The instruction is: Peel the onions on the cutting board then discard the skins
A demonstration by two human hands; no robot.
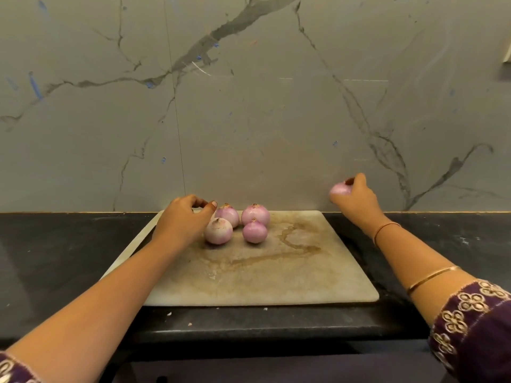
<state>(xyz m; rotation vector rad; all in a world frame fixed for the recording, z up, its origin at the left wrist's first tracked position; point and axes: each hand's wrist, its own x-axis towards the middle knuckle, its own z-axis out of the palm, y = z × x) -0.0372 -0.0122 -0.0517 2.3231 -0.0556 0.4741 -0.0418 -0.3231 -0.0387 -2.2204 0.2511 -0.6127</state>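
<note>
Evidently well into the peeling, a person's right hand (356, 200) holds a small round pink-purple onion (339, 189) aloft, out past the two o'clock corner of the stained pale rectangular cutting board (276, 266), with the fingers curled round the bulb from above and clear of the black stone desk (55, 244). The left hand (182, 219) sits at the board's ten o'clock corner, fingers curled and thumb tip just beside the nearest of four more pink-purple onions (218, 231). Whether it pinches anything, a scrap of skin perhaps, cannot be told. The four bulbs cluster in two touching pairs at the board's eleven o'clock; all look smooth and pale, which suggests their dry outer skins are already off. No loose skins show on the board, only a brown stain across its middle. A few tiny pale flecks (169, 313) lie on the desk by the board's near edge, at seven o'clock. As for containers, no bowl, bin or bag appears anywhere in view, so where the skins go cannot be seen. The next move probably calls for the raised onion to be checked for skin, stripped if any clings, and set with the others, and for any peel to be carried out of frame. A grey veined marble wall (249, 106) rises behind the desk.
</note>
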